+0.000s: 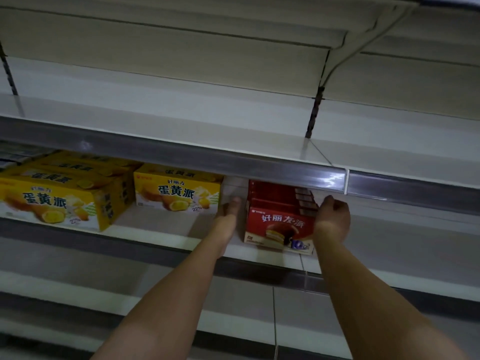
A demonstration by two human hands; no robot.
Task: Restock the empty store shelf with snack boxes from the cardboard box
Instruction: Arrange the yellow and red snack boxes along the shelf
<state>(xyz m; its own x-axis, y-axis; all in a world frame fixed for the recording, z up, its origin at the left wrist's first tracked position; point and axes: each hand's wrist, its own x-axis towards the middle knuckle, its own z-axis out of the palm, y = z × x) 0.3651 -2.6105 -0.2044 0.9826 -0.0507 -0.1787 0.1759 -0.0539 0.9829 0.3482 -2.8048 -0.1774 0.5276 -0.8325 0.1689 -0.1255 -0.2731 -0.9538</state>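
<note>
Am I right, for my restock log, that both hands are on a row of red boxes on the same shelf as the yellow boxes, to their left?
Not quite. The head view shows the red boxes to the right of the yellow boxes, not the left. They do share a shelf, with the left hand and right hand at the row's sides.

Red snack box (pixel 275 222): glossy printed cardboard. Shelf (pixel 161 229): smooth painted metal; edge strip (pixel 181 154) shiny plastic.
</note>
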